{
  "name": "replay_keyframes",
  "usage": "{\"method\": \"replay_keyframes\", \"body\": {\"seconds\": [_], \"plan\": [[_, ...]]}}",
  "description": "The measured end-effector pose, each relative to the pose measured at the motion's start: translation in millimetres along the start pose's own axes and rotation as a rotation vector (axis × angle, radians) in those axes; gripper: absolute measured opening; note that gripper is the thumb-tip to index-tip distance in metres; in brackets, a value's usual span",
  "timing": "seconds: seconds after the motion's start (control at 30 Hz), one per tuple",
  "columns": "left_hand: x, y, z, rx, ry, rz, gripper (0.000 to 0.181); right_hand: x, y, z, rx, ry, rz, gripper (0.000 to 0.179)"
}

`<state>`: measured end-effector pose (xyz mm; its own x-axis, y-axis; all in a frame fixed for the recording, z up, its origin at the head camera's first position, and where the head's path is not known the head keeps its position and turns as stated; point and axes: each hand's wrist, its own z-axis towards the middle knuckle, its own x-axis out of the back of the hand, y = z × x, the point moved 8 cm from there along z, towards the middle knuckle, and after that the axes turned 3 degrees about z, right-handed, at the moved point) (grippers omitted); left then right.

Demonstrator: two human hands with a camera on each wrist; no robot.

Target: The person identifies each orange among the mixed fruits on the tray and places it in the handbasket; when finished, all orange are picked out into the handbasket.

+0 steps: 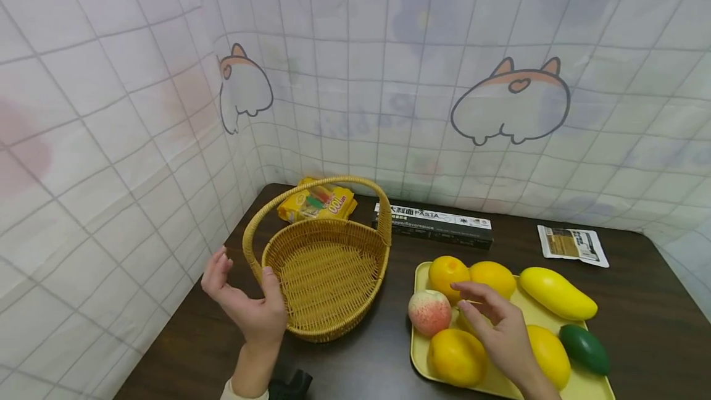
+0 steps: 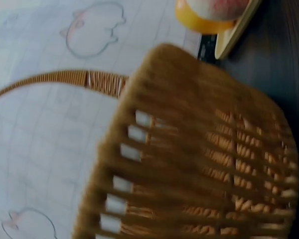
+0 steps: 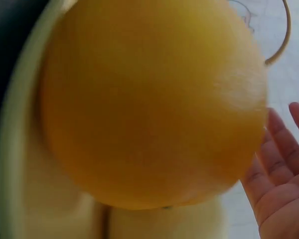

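My left hand [image 1: 252, 310] is raised at the left side of the wicker basket [image 1: 324, 332], with fingers loosely bent and thumb apart, holding nothing. The basket has a tall arched handle [image 1: 347, 179] and a bare woven floor. Over the pale yellow tray [image 1: 589, 387] hovers my right hand [image 1: 502, 329], fingers relaxed, partly covering a yellow fruit [image 1: 469, 320] with a thin stem. No grip on it shows. A peach [image 1: 429, 312] lies left of the fingertips, and a yellow fruit [image 1: 458, 358] sits in front. In the right wrist view, a big orange-yellow fruit [image 3: 154, 104] fills the middle.
The tray also bears more yellow fruits [image 1: 492, 279], a mango [image 1: 558, 293] and a dark green fruit [image 1: 584, 349]. Behind stand a yellow snack pack [image 1: 316, 202], a pasta box [image 1: 433, 226] and a pouch [image 1: 573, 245]. A black object [image 1: 291, 384] lies at the front edge.
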<state>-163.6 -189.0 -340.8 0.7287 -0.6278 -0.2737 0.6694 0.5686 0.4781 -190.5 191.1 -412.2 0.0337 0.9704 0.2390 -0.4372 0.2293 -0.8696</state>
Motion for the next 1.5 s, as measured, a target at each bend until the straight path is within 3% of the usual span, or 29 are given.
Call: {"method": "replay_keyframes", "body": {"seconds": [0.17, 0.33, 0.43, 0.57, 0.73, 1.0, 1.27, 1.5], "plan": [[-3.6, -24.9, 0.8, 0.217, -0.157, 0.022, 0.055, 0.2, 7.7, -8.3, -0.056, -0.012, 0.058, 0.026], [-9.0, -58.2, -9.0, 0.402, -0.342, 0.020, 0.036, -4.9, 18.2, -15.0, -0.158, -0.034, 0.081, 0.025], [-12.7, -72.4, -12.9, 0.435, -0.428, -0.012, 0.024, -9.2, 24.2, -21.6, -0.200, -0.045, 0.053, 0.026], [-14.3, -84.2, -17.0, 0.430, -0.493, -0.015, 0.015, -10.9, 28.7, -28.5, -0.232, -0.039, 0.005, 0.027], [-7.6, -97.5, -27.5, 0.429, -0.491, -0.007, 0.017, -13.5, 34.0, -32.0, -0.284, -0.080, 0.016, 0.027], [-4.9, -131.5, -50.2, 0.475, -0.484, -0.058, 0.022, -15.7, 38.5, -36.6, -0.272, -0.361, -0.023, 0.036], [-4.4, -136.1, -54.1, 0.504, -0.455, -0.061, 0.022, -11.1, 43.0, -44.2, -0.237, -0.553, -0.032, 0.056], [-3.6, -129.9, -51.8, 0.487, -0.451, -0.042, 0.023, -9.0, 53.5, -49.0, -0.400, -0.626, -0.074, 0.072]]}}
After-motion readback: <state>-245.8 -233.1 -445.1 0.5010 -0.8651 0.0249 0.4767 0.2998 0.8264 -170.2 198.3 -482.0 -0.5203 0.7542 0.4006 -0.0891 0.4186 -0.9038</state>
